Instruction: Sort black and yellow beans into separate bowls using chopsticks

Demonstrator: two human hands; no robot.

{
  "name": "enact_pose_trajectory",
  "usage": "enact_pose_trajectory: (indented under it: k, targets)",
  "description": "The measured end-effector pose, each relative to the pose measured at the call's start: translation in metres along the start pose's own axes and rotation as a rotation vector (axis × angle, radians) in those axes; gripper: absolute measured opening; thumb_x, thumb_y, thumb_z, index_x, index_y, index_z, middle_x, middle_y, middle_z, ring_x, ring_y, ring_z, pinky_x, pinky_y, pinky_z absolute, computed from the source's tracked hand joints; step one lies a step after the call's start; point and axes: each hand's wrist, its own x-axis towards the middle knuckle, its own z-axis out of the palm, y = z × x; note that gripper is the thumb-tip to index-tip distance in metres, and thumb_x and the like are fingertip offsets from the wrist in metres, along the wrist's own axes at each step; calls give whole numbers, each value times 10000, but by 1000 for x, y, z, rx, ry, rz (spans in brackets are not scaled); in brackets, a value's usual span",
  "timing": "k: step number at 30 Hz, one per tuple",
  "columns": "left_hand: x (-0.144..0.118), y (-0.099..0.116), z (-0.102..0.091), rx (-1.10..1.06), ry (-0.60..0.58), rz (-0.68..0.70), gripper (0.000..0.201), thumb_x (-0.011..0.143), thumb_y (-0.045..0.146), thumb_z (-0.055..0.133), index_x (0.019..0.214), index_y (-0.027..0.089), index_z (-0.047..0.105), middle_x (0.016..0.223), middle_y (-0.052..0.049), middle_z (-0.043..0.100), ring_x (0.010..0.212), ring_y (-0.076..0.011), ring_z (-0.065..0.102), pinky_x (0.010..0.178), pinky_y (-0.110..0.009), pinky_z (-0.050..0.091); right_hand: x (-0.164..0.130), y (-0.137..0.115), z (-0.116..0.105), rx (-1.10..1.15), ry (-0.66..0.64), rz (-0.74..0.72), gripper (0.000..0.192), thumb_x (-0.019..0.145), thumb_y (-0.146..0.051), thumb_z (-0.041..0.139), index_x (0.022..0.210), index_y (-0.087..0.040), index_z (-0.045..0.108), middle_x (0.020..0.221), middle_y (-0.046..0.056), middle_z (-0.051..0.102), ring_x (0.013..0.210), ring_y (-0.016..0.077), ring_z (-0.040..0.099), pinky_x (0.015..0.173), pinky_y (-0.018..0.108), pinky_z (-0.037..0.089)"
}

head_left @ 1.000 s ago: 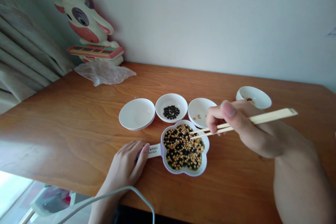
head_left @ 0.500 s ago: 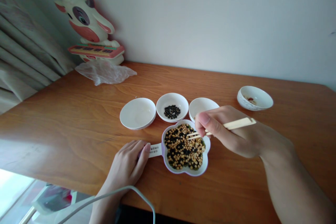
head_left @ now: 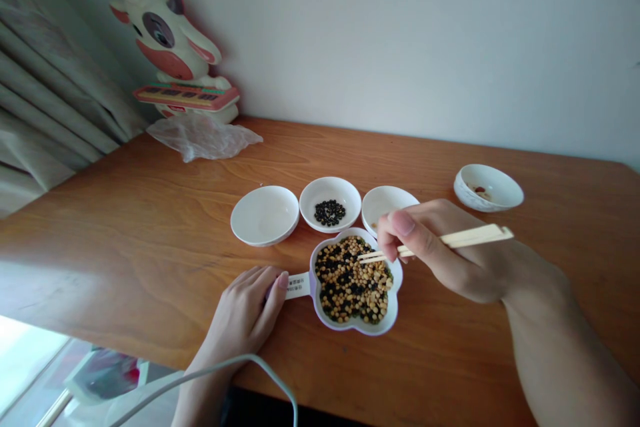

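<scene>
Chopsticks partly behind fingers (perhaps against beans).

soft left-side daylight, pale glare across the tabletop

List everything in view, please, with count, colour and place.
Flower-shaped dish: 1, purple-rimmed white, centre
Beans: many, tan, black, green in dish; black, middle bowl
Wooden chopsticks: 2, pale, over dish
Round bowls: 3, white, behind dish
Patterned bowl: 1, white, back right
Plastic bag: 1, clear, back left
Cow toy keyboard: 1, white, red, behind bag
Cable: 1, pale, front
Curtain: 1, grey, left
Container: 1, pale, lower left
Wall: 1, pale, back
Wooden table: 1, brown, beneath
Left hand: 1, bare, on dish handle
Right hand: 1, bare, holding chopsticks
</scene>
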Motion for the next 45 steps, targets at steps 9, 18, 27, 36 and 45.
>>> enact_pose_trajectory:
  k: [9, 18, 27, 36, 45]
  targets:
    - [0, 2, -1, 10, 5, 8, 347, 1115, 363, 384, 812, 241, 500, 792, -16, 630, 727, -204, 596, 723, -324, 435, 3, -1, 5, -51, -26, 1, 548, 1124, -516, 277, 805, -196, 588, 735, -5, 627, 656, 128, 500, 628, 328, 304]
    - [2, 2, 0, 3, -7, 5, 337, 1113, 359, 392, 821, 239, 508, 807, -20, 636, 747, -207, 595, 740, -334, 429, 2, 0, 5, 8, -28, 18, 532, 1116, -518, 311, 825, -200, 623, 705, -8, 601, 622, 125, 486, 594, 315, 333]
    - [-1, 2, -2, -8, -8, -1, 344, 1112, 375, 394, 825, 239, 526, 825, -28, 647, 765, -215, 599, 751, -338, 441, -9, -2, -16, 41, 119, -17, 645, 1095, -607, 222, 803, -230, 655, 731, 20, 645, 672, 163, 561, 676, 339, 386]
    - [1, 2, -1, 3, -7, 4, 341, 1113, 375, 391, 821, 241, 505, 813, -27, 641, 753, -216, 590, 740, -342, 435, -27, 4, -42, -113, 370, 102, 708, 1050, -695, 219, 746, -250, 679, 695, 63, 643, 670, 220, 540, 693, 402, 368]
    - [0, 1, -1, -2, -9, -1, 344, 1118, 387, 383, 835, 241, 512, 828, -26, 646, 762, -212, 598, 756, -344, 441, -26, -1, -40, -63, 348, 96, 727, 1033, -731, 229, 765, -239, 692, 706, 61, 650, 674, 209, 561, 707, 395, 385]
